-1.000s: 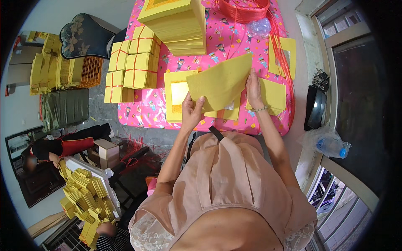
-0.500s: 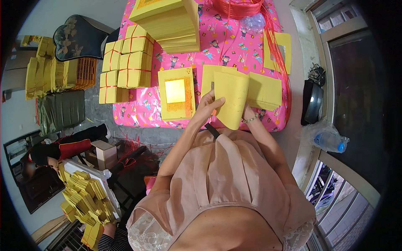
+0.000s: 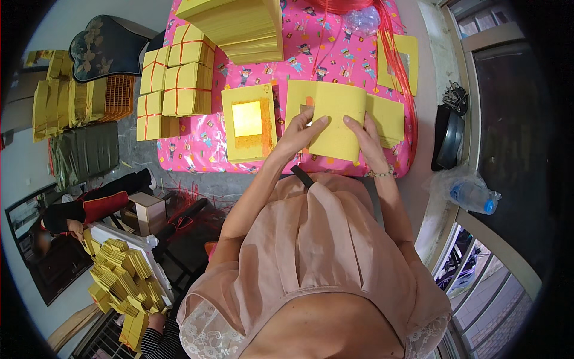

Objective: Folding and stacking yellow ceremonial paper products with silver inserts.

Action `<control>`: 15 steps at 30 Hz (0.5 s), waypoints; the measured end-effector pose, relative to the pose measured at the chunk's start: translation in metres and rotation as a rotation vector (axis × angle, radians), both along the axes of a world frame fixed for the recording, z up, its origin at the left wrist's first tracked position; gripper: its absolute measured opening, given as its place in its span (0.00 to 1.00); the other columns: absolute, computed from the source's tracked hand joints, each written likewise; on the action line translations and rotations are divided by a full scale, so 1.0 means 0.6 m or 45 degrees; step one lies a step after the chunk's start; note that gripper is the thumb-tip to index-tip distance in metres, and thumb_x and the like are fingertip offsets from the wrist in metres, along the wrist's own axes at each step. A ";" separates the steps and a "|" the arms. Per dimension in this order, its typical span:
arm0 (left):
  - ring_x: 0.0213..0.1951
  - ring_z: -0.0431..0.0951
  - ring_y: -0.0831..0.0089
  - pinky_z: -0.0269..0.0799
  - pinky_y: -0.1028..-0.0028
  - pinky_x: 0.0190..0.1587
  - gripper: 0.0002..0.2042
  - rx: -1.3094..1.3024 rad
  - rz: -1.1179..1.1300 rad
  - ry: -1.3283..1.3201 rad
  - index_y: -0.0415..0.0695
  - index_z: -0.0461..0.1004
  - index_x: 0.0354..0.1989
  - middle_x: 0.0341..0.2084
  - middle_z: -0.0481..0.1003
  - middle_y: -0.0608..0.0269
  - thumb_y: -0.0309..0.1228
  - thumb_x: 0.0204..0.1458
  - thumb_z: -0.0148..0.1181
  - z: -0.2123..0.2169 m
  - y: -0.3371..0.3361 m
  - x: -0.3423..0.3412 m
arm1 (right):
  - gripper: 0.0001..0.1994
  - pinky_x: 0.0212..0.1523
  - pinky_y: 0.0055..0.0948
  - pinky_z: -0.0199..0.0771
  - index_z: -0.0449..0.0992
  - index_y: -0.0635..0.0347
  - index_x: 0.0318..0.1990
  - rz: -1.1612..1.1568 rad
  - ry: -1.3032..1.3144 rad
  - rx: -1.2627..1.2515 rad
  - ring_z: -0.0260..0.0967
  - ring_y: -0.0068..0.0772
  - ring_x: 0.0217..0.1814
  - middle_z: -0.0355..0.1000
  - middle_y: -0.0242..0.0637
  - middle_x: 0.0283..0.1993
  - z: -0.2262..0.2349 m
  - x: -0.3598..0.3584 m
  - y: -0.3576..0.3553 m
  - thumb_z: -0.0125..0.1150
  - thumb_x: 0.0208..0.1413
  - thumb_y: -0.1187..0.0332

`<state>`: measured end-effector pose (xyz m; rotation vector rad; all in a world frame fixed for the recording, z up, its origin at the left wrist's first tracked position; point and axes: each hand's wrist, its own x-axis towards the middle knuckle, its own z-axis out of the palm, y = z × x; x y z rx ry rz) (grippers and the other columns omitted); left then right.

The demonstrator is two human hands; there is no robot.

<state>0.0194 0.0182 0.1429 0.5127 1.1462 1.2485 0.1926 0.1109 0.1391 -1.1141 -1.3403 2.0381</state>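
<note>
1. My left hand [image 3: 304, 133] lies flat with its fingers spread on the left edge of a folded yellow sheet [image 3: 338, 122], pressing it down on the worktop [image 3: 335, 48], which wears a pink patterned cover.
2. My right hand [image 3: 366, 139] rests on the lower right part of the same sheet, fingers stretched out and close together, thumb underneath where I cannot see it; whether it pinches the edge I cannot tell.
3. The sheet sits between both hands, on top of more loose yellow paper [image 3: 388, 118] that sticks out just right of my right hand.
4. Just left of my left hand lies a stack of yellow sheets with a gold foil square [image 3: 248, 121] on top.
5. Further left of that stack are 4 bundles tied with red string [image 3: 173, 90], close beside each other.
6. Beyond my hands, at the far side of the worktop, stands a tall pile of yellow paper [image 3: 239, 27].
7. Far right of my right hand, red strings [image 3: 402, 72] trail over the cover.
8. Off the worktop to the right sits a plastic bottle [image 3: 472, 196] in a bag.
</note>
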 end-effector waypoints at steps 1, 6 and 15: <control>0.44 0.75 0.79 0.71 0.76 0.48 0.20 -0.004 -0.002 -0.002 0.37 0.65 0.59 0.45 0.75 0.60 0.32 0.61 0.56 -0.001 0.003 -0.002 | 0.24 0.52 0.26 0.70 0.64 0.66 0.59 -0.002 -0.002 -0.004 0.68 0.24 0.53 0.71 0.38 0.53 -0.001 0.002 0.001 0.60 0.59 0.64; 0.45 0.73 0.77 0.69 0.74 0.48 0.28 -0.008 0.034 0.226 0.36 0.55 0.65 0.45 0.73 0.58 0.36 0.62 0.54 0.009 0.012 0.000 | 0.23 0.50 0.26 0.71 0.64 0.66 0.59 -0.087 0.078 -0.074 0.70 0.23 0.51 0.72 0.38 0.51 -0.001 0.006 -0.001 0.60 0.60 0.64; 0.49 0.72 0.78 0.67 0.77 0.52 0.20 -0.075 -0.100 0.077 0.38 0.62 0.61 0.49 0.72 0.62 0.34 0.63 0.51 -0.004 0.025 -0.004 | 0.22 0.49 0.25 0.72 0.65 0.66 0.58 -0.058 0.052 -0.061 0.70 0.24 0.50 0.72 0.38 0.51 -0.013 0.007 -0.001 0.60 0.60 0.66</control>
